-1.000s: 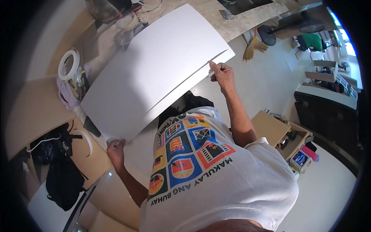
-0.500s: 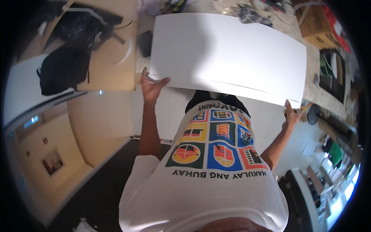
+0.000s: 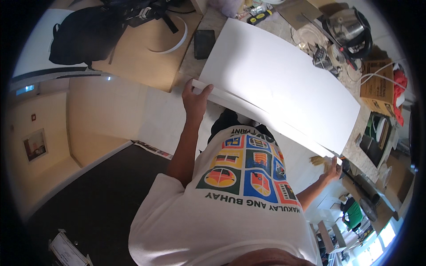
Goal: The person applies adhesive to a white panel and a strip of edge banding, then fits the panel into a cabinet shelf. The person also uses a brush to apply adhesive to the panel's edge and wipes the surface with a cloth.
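A large white panel [image 3: 284, 80] lies on the cluttered worktop in front of me. Along its near edge runs a long, narrow white strip [image 3: 271, 123], slightly apart from the panel in places. My left hand [image 3: 195, 103] grips the strip's left end, thumb on the near side and fingers beyond it. At the far right end, my right hand [image 3: 330, 171] holds the strip's other tip beside the panel's corner; some of its fingers are hidden.
Left of the panel are a black flat square item [image 3: 204, 43], a tan board [image 3: 142, 62] and a black bag [image 3: 86, 37]. Beyond it lie a yellow-and-black tool [image 3: 259, 17], an electric kettle [image 3: 348, 29] and a cardboard box [image 3: 376, 88]. A person in green [image 3: 353, 215] is far right.
My body and view have turned, so the panel now slants down to the right. The strip has come slightly away from the panel's near edge, with both hands still at its ends.
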